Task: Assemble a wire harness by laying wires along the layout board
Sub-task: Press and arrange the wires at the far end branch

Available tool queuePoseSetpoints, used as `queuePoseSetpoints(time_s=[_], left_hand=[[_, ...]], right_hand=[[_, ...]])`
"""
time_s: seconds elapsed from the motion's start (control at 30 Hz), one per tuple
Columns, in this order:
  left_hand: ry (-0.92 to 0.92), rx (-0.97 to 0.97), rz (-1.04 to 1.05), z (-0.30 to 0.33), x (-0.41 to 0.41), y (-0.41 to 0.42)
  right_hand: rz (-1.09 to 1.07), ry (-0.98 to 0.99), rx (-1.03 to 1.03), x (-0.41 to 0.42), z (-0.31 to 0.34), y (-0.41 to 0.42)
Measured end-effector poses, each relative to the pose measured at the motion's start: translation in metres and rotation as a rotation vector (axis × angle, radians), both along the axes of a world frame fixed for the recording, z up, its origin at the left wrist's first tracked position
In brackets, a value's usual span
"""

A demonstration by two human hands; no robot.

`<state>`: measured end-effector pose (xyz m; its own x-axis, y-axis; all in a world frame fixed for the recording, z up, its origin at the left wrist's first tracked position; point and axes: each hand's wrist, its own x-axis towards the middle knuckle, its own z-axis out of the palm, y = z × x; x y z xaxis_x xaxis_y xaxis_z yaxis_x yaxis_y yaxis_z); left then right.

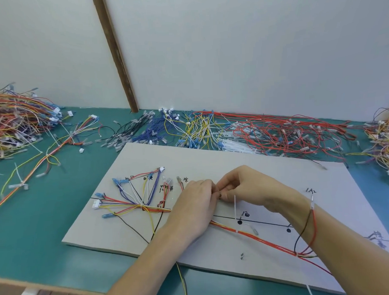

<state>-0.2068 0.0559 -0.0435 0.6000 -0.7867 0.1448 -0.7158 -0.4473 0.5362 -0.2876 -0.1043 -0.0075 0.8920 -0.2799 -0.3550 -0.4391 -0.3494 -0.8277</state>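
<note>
Grey layout board point(268, 173) lies flat on the green desk point(36, 232). Wire harness point(142, 206) rests on the board — branches fanned at its left end, red trunk running right. Left hand point(192, 206) and right hand point(244, 185) meet mid-board, fingers curled, pinching the harness beside a white cable tie point(235, 207). Loose wire piles point(266, 130) line the desk's far edge.

Counts across the desk point(48, 231)

One layout board point(268, 173) is seen at centre, with one part-laid harness point(142, 206) on it; two black dots point(240, 222) are marked along its drawn line. Two hands are counted, the left hand point(194, 205) and the right hand point(246, 185). One wooden strip point(116, 55) is seen at upper centre. The loose wires point(277, 130) behind are too tangled to be counted.
</note>
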Motion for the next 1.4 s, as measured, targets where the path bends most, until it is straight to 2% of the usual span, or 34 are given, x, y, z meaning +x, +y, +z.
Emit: queuePoseSetpoints(time_s=[0.17,0.23,0.3,0.37,0.4,0.53,0.67,0.83,0.87,1.0,1.13,1.2,1.27,1.33,1.4], left_hand=[[0.072,-0.221,0.003,0.003,0.004,0.011],[0.162,-0.375,0.112,0.004,0.007,0.023],[0.130,-0.413,0.239,0.002,0.013,0.033],[0.015,-0.310,0.301,0.002,0.016,0.036],[-0.022,-0.241,0.296,0.003,0.017,0.035],[-0.045,0.114,0.237,0.012,0.018,0.021],[0.140,0.183,0.246,0.024,0.030,0.011],[0.188,0.235,0.190,0.026,0.036,0.008],[0.168,0.232,0.191,0.025,0.034,0.007],[0.055,0.122,0.216,0.016,0.025,0.009],[0.236,-0.207,0.241,0.014,0.026,0.029],[0.228,-0.409,0.284,0.019,0.035,0.039],[0.169,-0.545,0.360,0.027,0.049,0.047],[0.131,-0.544,0.421,0.031,0.067,0.054],[0.084,-0.362,0.433,0.031,0.083,0.058]], right_hand=[[0.122,-0.099,-0.099,-0.008,0.000,0.001],[0.111,-0.151,-0.041,-0.004,0.003,0.001],[0.049,-0.164,0.103,0.003,0.004,0.000],[-0.011,-0.148,0.223,0.011,0.002,0.001],[-0.031,-0.144,0.208,0.015,-0.001,0.002],[0.045,-0.117,-0.228,0.030,-0.011,0.005],[0.224,-0.094,-0.485,0.044,-0.009,0.005],[0.330,-0.073,-0.587,0.055,-0.004,0.004],[0.332,-0.058,-0.560,0.055,-0.002,0.003],[0.265,-0.095,-0.200,0.053,0.002,-0.001],[0.187,-0.134,0.047,0.045,0.000,-0.009],[0.226,-0.105,0.177,0.045,0.004,-0.008],[0.266,-0.064,0.221,0.051,0.008,-0.002],[0.253,-0.038,0.219,0.061,0.011,0.008],[0.171,-0.021,0.185,0.072,0.011,0.016]])
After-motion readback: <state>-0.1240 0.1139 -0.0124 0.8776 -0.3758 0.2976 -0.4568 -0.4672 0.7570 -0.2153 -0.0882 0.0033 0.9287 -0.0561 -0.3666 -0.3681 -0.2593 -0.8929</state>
